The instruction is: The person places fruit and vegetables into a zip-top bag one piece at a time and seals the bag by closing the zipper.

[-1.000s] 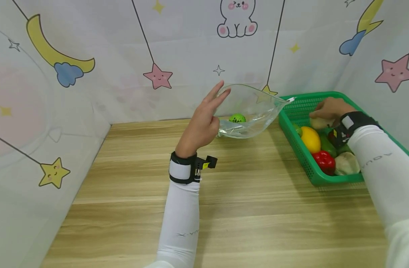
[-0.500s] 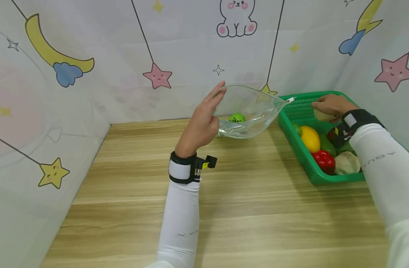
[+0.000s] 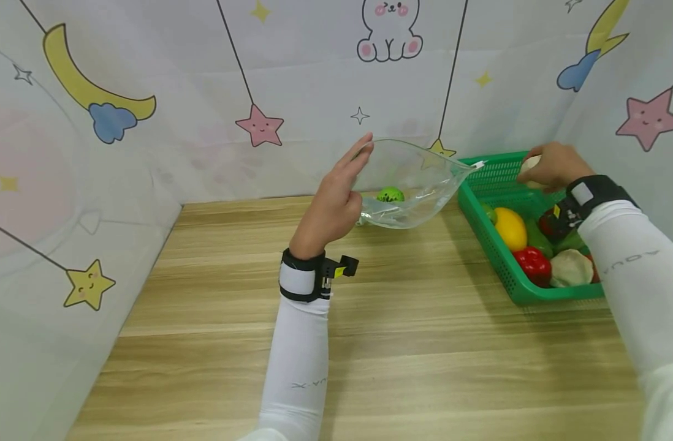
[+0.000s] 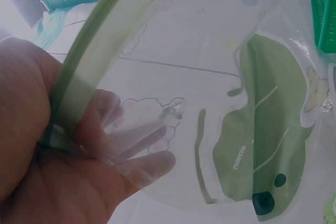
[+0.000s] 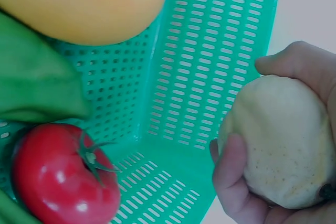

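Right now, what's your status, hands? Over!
Left hand holding clear bag by its edge. Right hand gripping pale round vegetable at green basket. Possible snag: basket rim, near bag's corner.

The worktop (image 3: 215,343) is pale yellowish wood, its streaked grain running from side to side. A green perforated basket (image 3: 484,257) stands on it at the far right, and near the far edge, just left of that, is the base of a clear plastic bag (image 3: 441,193) (whether the speckled green item (image 3: 390,195) there lies inside or behind it is hard to tell).
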`<control>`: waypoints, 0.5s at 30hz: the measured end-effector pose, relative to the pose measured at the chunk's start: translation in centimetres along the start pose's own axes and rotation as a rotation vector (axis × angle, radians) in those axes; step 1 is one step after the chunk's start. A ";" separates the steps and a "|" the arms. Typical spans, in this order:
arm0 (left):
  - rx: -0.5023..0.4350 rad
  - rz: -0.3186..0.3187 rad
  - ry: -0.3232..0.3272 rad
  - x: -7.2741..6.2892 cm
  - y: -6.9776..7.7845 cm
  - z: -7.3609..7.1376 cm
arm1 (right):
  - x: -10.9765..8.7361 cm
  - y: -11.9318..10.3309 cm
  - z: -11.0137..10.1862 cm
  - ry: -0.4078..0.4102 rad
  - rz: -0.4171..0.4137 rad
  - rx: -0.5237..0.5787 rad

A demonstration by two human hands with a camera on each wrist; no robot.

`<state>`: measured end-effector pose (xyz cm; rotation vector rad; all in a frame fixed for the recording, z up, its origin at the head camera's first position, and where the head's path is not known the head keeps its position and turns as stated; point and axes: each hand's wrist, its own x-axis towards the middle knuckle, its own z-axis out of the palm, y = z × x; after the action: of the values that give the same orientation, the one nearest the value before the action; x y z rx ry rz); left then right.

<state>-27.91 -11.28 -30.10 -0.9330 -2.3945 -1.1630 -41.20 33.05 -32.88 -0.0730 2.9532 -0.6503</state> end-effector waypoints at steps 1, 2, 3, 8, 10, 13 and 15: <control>-0.001 0.003 -0.001 0.1 0.0 0.1 | -0.1 -0.1 -0.1 0.019 -0.006 -0.005; -0.002 0.005 -0.003 0.1 0.0 0.1 | -0.1 -0.2 -0.3 0.033 -0.012 -0.008; -0.001 0.006 -0.005 0.1 -0.1 0.2 | -0.1 -0.3 -0.5 0.045 -0.014 -0.010; 0.019 0.006 -0.002 0.1 -0.1 0.1 | 0.3 -0.9 -1.4 0.094 -0.033 -0.012; 0.027 0.008 0.003 0.1 -0.1 0.0 | 0.3 -1.4 -1.9 0.117 -0.046 -0.010; 0.027 0.013 0.006 0.0 -0.1 -0.2 | 0.1 -2.4 -2.6 0.141 -0.055 -0.001; 0.021 0.014 0.008 0.0 0.0 -0.2 | -0.2 -3.1 -3.1 0.151 -0.057 0.002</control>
<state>-27.94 -11.43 -30.01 -0.9358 -2.3857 -1.1322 -41.37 31.51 -28.77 -0.1125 3.1055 -0.6963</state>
